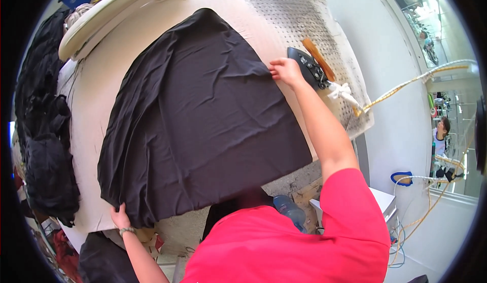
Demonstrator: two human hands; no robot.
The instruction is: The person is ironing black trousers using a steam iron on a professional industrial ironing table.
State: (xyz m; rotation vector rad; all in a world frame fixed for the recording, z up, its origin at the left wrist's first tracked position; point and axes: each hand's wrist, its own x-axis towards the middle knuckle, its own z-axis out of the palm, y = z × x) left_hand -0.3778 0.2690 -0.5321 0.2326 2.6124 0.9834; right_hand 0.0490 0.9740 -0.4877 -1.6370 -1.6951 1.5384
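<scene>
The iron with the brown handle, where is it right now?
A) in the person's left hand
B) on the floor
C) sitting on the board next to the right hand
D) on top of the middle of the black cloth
C: the iron rests on the padded ironing board, just beyond the right hand, which pinches the black cloth's edge.

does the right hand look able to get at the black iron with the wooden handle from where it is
Probably yes. The right hand pinches the edge of the black fabric right beside the black iron with the wooden handle, and nothing lies between them on the white padded ironing table.
</scene>
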